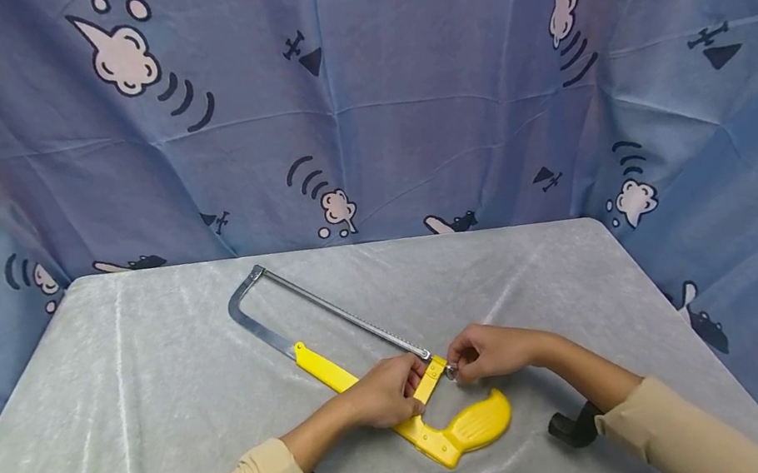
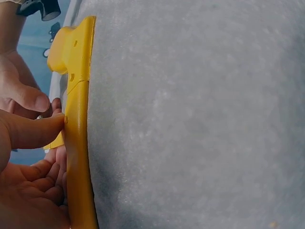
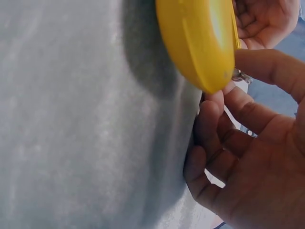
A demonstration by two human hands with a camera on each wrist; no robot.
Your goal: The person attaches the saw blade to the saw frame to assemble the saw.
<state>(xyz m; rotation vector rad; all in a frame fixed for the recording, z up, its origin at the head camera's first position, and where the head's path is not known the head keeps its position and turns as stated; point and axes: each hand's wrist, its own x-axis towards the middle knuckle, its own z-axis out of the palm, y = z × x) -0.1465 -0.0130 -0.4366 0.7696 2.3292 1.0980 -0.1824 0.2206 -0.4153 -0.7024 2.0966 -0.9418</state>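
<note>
In the head view, we are seeing one hacksaw with a smooth yellow bar and silvery metal frame (image 1: 326, 367) lying across the pale grey, cloth-covered surface (image 1: 173, 408), its frame tip pointing far left and its rounded yellow handle (image 1: 479, 423) sitting near right. One thin, silvery, toothed blade (image 1: 343, 313) is running from that tip to a short yellow end post (image 1: 430, 379). The left hand (image 1: 385, 392) is gripping the post; the right hand (image 1: 496, 349) is pinching one small silvery metal fitting (image 1: 451, 371) at the post's right. We are counting two hands in all.

In the left wrist view, we are seeing the left thumb pressing the yellow side. We are judging the hacksaw stiff and fairly light, perhaps slippery on its smooth parts, with handle and bar offering safer holds than the teeth.

In the right wrist view, the handle is partly hiding the right fingertips, so we are not telling how firm their pinch is. The fitting is looking hard and small, suiting fingertips.
</note>
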